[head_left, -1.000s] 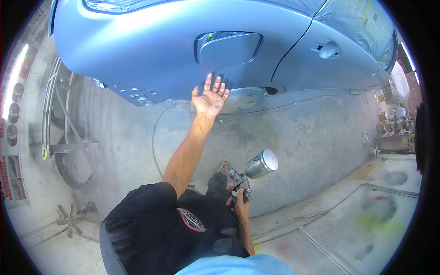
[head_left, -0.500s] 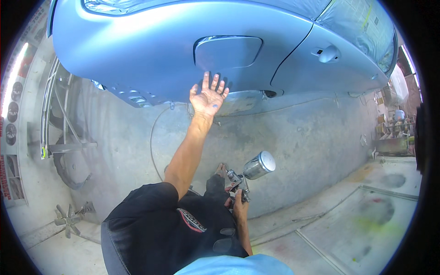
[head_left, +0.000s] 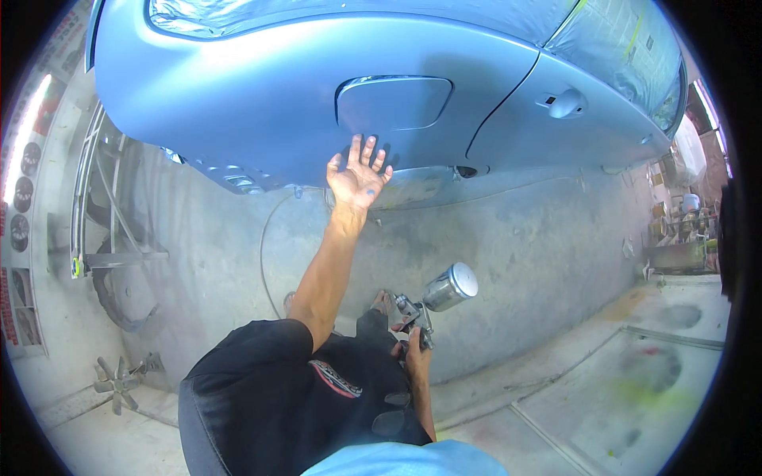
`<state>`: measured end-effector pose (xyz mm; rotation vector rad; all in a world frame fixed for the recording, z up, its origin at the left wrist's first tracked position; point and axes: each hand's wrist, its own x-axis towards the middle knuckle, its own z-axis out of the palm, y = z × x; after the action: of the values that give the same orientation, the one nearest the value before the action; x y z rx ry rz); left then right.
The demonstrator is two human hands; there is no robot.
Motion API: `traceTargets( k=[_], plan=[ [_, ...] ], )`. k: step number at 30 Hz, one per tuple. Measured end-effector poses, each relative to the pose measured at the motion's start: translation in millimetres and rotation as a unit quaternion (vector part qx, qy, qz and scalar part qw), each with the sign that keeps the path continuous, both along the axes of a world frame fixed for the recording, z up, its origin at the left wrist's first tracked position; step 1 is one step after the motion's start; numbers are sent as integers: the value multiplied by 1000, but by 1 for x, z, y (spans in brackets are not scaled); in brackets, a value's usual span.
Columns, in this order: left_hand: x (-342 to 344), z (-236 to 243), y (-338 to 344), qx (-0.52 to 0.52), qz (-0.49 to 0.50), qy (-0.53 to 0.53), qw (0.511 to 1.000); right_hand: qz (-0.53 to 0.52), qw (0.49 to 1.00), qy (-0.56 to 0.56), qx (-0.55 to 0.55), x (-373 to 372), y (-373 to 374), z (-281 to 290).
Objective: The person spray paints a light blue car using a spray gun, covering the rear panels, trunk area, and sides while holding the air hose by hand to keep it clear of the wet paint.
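Observation:
My left hand (head_left: 359, 173) is stretched out palm up beside the lower side of a light blue car body (head_left: 262, 87). Its fingers are spread with nothing in them, and a small blue smudge marks the palm. Just beyond the fingertips is the fuel flap (head_left: 394, 101), outlined by a dark gap. Whether the hand touches the panel I cannot tell. Low and to the right, my right hand (head_left: 416, 354) grips a spray gun (head_left: 414, 311) by its handle. A silver paint cup (head_left: 451, 286) is tilted to the right on top of the gun.
Plastic masking film (head_left: 619, 55) covers the car's windows; a door handle (head_left: 566, 103) sits at the right. A thin hose (head_left: 263, 246) runs over the grey floor. A metal frame (head_left: 119, 198) and a bladed fan (head_left: 117, 384) stand left. Cluttered shelving (head_left: 679, 230) is far right.
My left hand has dropped slightly toward me, away from the fuel flap, still open. The car's lower edge sits a little lower in view. The spray gun stays in my right hand.

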<state>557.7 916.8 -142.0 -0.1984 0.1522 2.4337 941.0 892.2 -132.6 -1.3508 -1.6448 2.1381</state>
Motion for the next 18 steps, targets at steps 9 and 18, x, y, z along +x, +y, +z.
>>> traceTargets(
  k=[9,18],
  plan=[
    [4,-3,-5,-27,-15,-9,999,10,1000,-12,-5,2,-2,5],
    [7,1,-1,-73,-24,-30,997,32,999,-2,-13,8,-5,0]
  ],
)
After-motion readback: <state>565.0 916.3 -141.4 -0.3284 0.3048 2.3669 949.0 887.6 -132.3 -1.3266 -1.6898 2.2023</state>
